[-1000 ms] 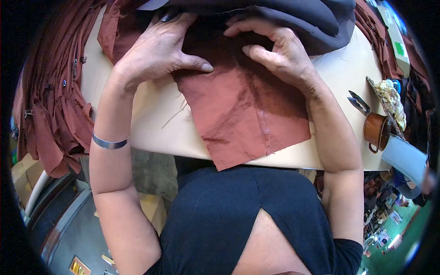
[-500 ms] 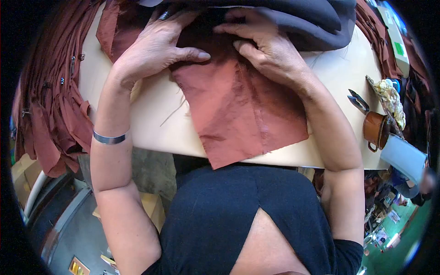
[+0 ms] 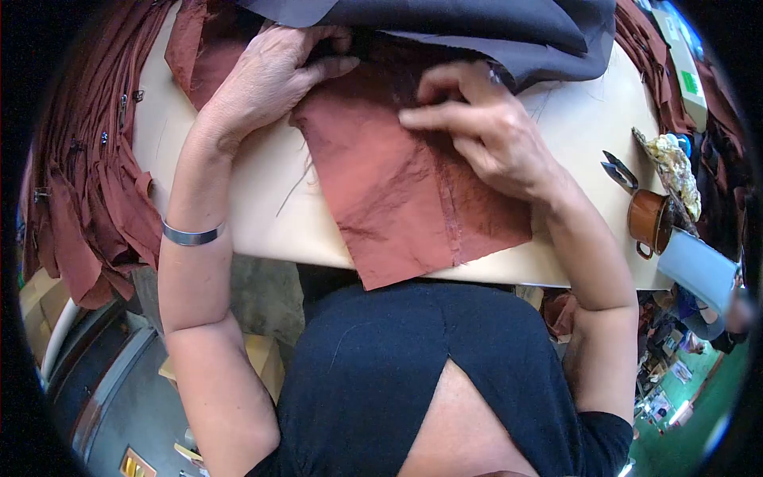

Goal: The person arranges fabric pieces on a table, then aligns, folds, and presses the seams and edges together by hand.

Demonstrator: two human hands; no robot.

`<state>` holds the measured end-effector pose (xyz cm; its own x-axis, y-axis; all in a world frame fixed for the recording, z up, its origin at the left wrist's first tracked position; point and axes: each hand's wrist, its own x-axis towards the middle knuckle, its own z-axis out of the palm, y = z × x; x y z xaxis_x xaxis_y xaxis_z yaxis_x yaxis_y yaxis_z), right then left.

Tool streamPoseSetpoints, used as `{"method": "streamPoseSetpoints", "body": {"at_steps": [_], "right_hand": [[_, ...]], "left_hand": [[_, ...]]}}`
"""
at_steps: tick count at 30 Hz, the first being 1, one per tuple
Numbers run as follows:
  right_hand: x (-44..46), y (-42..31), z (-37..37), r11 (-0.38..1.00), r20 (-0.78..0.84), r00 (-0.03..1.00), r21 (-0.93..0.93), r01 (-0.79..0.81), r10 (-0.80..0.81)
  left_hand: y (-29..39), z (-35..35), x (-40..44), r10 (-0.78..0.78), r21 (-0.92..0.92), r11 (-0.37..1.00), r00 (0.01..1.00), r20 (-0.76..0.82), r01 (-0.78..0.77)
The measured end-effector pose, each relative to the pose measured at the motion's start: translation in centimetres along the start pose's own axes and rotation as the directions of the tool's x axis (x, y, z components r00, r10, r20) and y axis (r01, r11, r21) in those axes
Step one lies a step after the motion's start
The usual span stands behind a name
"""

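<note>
My left hand [image 3: 274, 75] lies on the far part of a rust-red cloth piece [image 3: 389, 199]. Its thumb and forefinger curl around dark cloth [image 3: 445, 24], whose folded edge hides the other fingers. My right hand [image 3: 489, 131], slightly blurred, is over the right side of the red piece, just below the dark cloth's edge. Its fingers are bent and apart, with nothing visible between them. A frayed seam runs down the red piece, and its near corner overhangs the table edge.
The pale table [image 3: 278, 230] curves around in front of me. Red strips with clips [image 3: 87, 183] hang at the left. Thread snips [image 3: 618, 173], a brown cup [image 3: 649, 222] and a light-blue box [image 3: 698, 269] are at the right. More red cloth [image 3: 664, 75] lies beyond.
My right hand has drawn back from the dark cloth, toward me and slightly right. The dark cloth's edge now covers more of my left fingers, and the left thumb has moved up.
</note>
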<state>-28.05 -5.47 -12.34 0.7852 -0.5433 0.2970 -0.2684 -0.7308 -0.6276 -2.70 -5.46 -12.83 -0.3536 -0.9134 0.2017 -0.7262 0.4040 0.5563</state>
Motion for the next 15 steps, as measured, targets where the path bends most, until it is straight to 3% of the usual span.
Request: {"method": "streamPoseSetpoints", "body": {"at_steps": [1,3,6,7,11,13,15], "right_hand": [[-0.6,-0.6,-0.2,0.999,0.044,0.999,0.036,-0.014,0.013],[-1.1,-0.5,-0.5,0.986,0.091,0.996,0.169,-0.012,-0.004],[-0.5,-1.3,0.5,0.984,-0.015,0.985,0.045,-0.173,0.174],[-0.4,-1.3,0.7,0.992,-0.041,0.992,-0.03,-0.12,0.119],[-2.0,-1.2,0.2,0.997,0.01,0.997,-0.02,0.076,-0.075],[-3.0,-1.8,-0.4,0.995,0.079,0.992,-0.035,0.097,-0.094],[-3.1,-2.0,-0.7,0.996,0.088,0.992,-0.03,0.09,-0.087]], "left_hand": [[-0.1,0.1,0.0,0.012,0.006,1.0,1.0,-0.026,-0.012],[0.0,-0.5,0.3,-0.022,0.051,0.999,0.997,0.068,0.018],[0.1,-0.5,0.3,-0.026,0.036,0.999,0.995,0.095,0.023],[0.1,-0.5,0.2,-0.022,0.016,1.0,0.996,0.083,0.02],[-0.3,0.1,0.2,0.018,-0.022,1.0,1.0,0.022,-0.018],[-0.8,0.4,0.4,0.077,-0.041,0.996,0.997,-0.03,-0.078],[0.8,-0.7,0.4,-0.121,-0.264,0.954,0.987,0.101,0.144]]}}
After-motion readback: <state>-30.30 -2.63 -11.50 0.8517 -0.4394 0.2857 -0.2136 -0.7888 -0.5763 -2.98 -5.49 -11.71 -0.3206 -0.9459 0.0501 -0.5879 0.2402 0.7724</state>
